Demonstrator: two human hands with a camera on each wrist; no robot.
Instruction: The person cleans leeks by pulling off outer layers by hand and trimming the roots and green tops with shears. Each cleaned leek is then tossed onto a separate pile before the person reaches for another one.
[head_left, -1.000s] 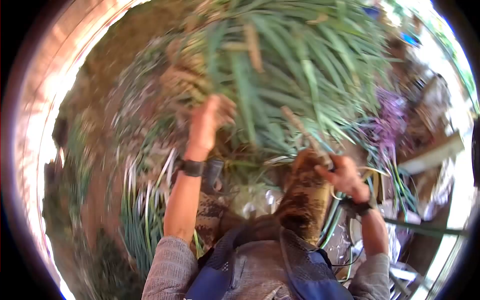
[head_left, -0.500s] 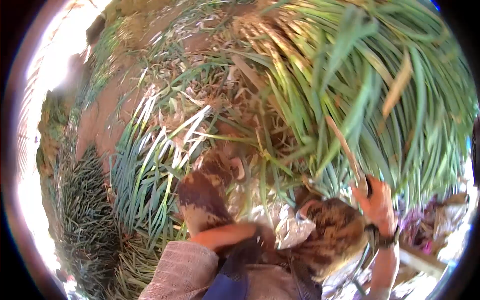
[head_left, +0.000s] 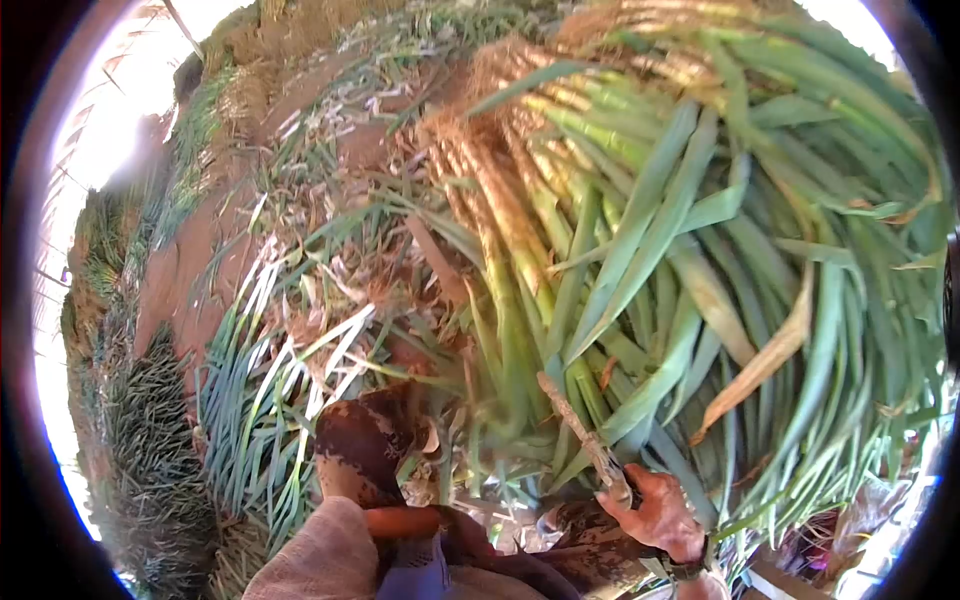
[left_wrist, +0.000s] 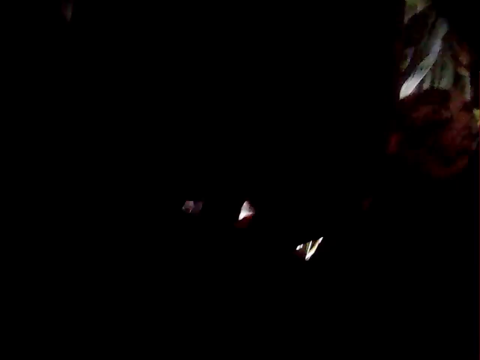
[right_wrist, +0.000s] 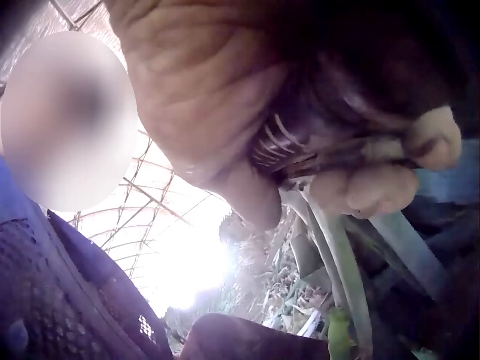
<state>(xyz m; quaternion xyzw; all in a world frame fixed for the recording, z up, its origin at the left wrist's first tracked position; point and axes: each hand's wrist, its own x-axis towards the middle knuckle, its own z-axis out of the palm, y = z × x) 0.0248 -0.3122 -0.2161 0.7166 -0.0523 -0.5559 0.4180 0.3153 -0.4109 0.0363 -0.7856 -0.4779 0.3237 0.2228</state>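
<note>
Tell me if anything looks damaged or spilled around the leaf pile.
Yes. A brown, dry-looking leaf lies among the green leaves, beyond the right hand in the head view, odd against its greener neighbours. Pale scraps litter the ground left of those leaves.

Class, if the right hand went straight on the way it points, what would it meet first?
Probably the green leaves just ahead; the stick in the right hand would likely touch them before the fingers, though depth is unclear.
</note>
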